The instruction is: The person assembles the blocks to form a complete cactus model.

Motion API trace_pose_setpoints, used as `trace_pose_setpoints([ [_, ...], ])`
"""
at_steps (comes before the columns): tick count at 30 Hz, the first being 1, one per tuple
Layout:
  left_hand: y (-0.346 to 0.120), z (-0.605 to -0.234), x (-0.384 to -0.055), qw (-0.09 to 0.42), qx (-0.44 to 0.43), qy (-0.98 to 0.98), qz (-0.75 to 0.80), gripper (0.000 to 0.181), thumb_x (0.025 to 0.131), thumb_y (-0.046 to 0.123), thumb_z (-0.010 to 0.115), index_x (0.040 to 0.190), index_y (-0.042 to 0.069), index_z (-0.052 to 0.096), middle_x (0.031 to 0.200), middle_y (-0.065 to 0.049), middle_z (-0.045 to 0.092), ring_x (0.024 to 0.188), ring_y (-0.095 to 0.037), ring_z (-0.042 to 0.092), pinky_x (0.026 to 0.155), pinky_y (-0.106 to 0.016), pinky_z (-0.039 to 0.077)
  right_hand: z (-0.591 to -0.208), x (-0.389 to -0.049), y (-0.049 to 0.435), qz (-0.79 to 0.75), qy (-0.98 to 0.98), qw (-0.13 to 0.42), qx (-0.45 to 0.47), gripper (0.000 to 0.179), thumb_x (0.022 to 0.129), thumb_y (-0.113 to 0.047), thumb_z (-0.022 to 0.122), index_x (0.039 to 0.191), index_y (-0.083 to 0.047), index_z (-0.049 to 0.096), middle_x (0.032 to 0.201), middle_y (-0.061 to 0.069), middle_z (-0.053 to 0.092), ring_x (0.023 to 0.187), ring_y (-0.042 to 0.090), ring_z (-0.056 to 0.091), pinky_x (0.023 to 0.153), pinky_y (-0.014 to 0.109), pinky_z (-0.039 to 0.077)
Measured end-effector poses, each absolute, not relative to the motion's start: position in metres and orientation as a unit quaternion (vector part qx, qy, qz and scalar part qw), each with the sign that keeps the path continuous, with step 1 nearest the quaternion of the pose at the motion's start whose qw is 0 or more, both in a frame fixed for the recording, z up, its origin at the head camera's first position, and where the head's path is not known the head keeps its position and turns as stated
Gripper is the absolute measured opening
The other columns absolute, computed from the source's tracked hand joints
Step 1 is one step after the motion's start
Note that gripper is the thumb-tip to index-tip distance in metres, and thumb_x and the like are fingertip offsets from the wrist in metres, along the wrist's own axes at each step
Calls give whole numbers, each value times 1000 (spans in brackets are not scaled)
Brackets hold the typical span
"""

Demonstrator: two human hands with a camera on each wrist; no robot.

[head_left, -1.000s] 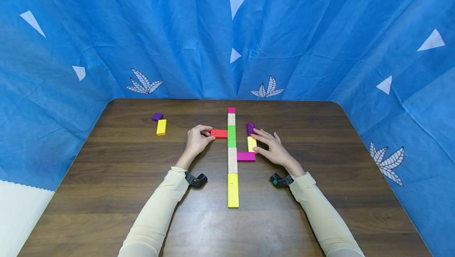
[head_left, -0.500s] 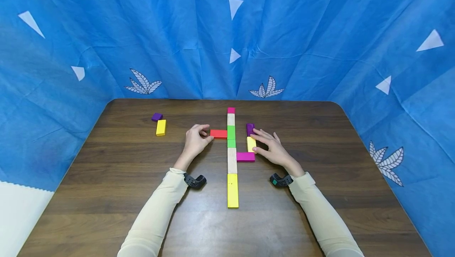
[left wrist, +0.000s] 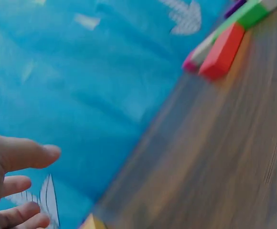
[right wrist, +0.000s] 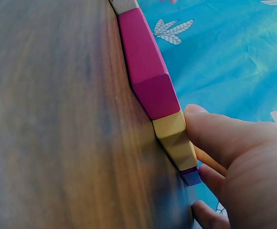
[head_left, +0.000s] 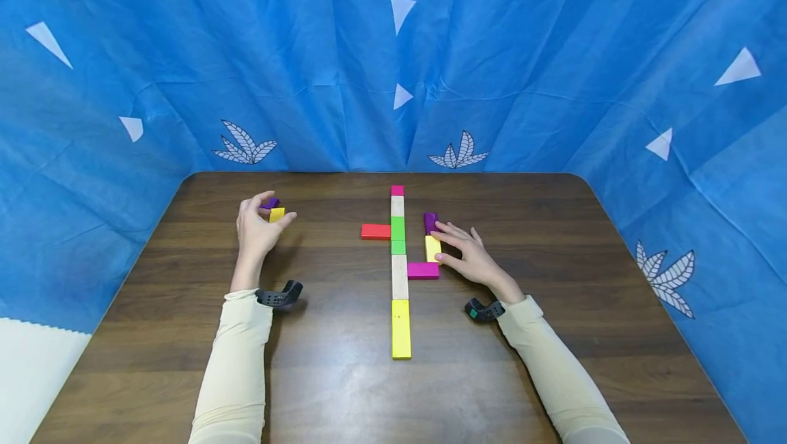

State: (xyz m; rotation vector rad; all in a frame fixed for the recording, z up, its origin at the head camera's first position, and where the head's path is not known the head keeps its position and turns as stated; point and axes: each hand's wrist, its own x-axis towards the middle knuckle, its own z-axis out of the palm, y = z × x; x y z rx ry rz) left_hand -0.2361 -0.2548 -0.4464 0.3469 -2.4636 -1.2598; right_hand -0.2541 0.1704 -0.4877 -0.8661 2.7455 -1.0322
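My left hand [head_left: 257,225] is over the left of the table, thumb and index finger spread around a yellow block [head_left: 277,214] and a purple block [head_left: 270,203]. In the left wrist view these fingers hold nothing. My right hand [head_left: 470,256] rests beside another yellow block [head_left: 433,248], thumb tip at its right side; other fingertips reach a dark purple block [head_left: 430,221] beyond it. A magenta block [head_left: 423,271] joins these to a long row of blocks, with a yellow one [head_left: 401,329] nearest. A red block [head_left: 376,231] sticks out from the row's left side.
The row runs away from me, with pale wood blocks [head_left: 399,277], green blocks [head_left: 398,229] and a pink block [head_left: 397,190] at its far end. A blue curtain [head_left: 344,61] hangs behind the brown wooden table [head_left: 344,389]. Each wrist wears a dark band.
My left hand has let go of the red block and moved left to the separate yellow and purple blocks. The red block stays against the row. My right hand keeps its place.
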Motion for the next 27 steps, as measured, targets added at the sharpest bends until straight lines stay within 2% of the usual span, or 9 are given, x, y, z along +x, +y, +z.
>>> trace_pose_setpoints([
  [4, -278, -457, -235, 109, 134, -886, -430, 70, 83, 27, 77, 142, 4, 47, 134, -24, 46, 113, -39, 52, 90, -42, 42, -488, -254, 169, -338, 897, 45, -281, 54, 95, -32, 63, 144, -15, 50, 158, 8, 35, 148, 35, 24, 115, 68, -4],
  [9, -298, -464, -240, 30, 103, -892, -440, 82, 81, 29, 79, 147, 1, 39, 136, -26, 43, 114, -38, 50, 84, -31, 45, -489, -255, 169, -338, 898, 42, -279, 54, 95, -32, 63, 144, -15, 50, 158, 8, 35, 148, 35, 24, 115, 68, -4],
  [16, -320, -462, -248, -63, 44, -881, -467, 83, 83, 14, 77, 150, -2, 31, 131, -27, 47, 112, -34, 47, 77, -15, 42, -490, -255, 170, -337, 898, 43, -279, 54, 95, -32, 63, 144, -15, 50, 158, 7, 35, 148, 35, 23, 115, 68, -4],
  [21, -326, -457, -251, -98, 26, -876, -471, 81, 84, 5, 73, 151, -3, 28, 133, -28, 44, 115, -35, 46, 79, -13, 42, -489, -255, 170, -338, 898, 45, -279, 53, 95, -32, 62, 144, -16, 50, 158, 7, 35, 149, 34, 23, 115, 67, -4],
  [27, -328, -456, -255, -111, 18, -875, -470, 78, 83, 1, 72, 149, -3, 31, 133, -28, 43, 113, -36, 46, 77, -11, 42, -489, -255, 170, -337, 897, 45, -281, 53, 96, -32, 62, 144, -15, 50, 158, 7, 35, 149, 35, 23, 115, 67, -4],
])
